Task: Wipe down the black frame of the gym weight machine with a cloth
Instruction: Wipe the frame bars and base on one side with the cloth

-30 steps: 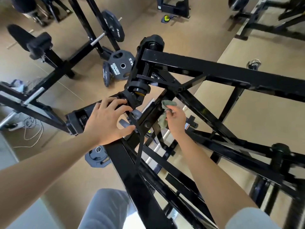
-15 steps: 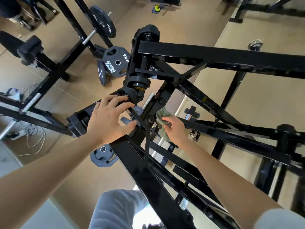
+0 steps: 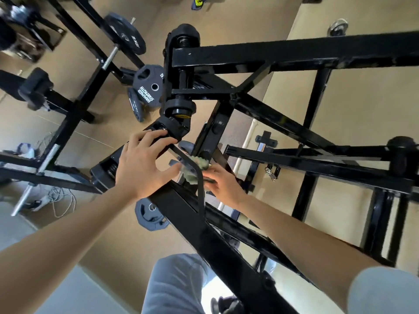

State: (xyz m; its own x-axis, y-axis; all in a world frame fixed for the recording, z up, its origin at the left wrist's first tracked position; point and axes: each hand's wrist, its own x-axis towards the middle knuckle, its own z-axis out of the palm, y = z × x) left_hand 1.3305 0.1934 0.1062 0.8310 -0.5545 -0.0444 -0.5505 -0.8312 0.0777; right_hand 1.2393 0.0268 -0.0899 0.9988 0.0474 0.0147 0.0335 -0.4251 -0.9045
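Observation:
The black frame [image 3: 283, 53] of the weight machine fills the middle and right of the head view, with square beams crossing at a joint. My left hand [image 3: 141, 167] grips the black arm of the machine just below the pivot, fingers curled over its top. My right hand [image 3: 223, 183] holds a crumpled grey-green cloth [image 3: 195, 169] and presses it against the upright bar near the joint. A thin black strap crosses in front of the cloth and hides part of it.
Black weight plates [image 3: 147, 89] hang on a rack behind the pivot. Another plate [image 3: 150, 213] lies on the tan floor below my left wrist. A barbell rack [image 3: 74, 114] and a white cable [image 3: 61, 200] sit at the left. My grey trouser leg [image 3: 176, 286] is below.
My right hand has slid the cloth down the upright bar, from beside the joint to lower near the thick diagonal beam. My left hand keeps its grip on the arm.

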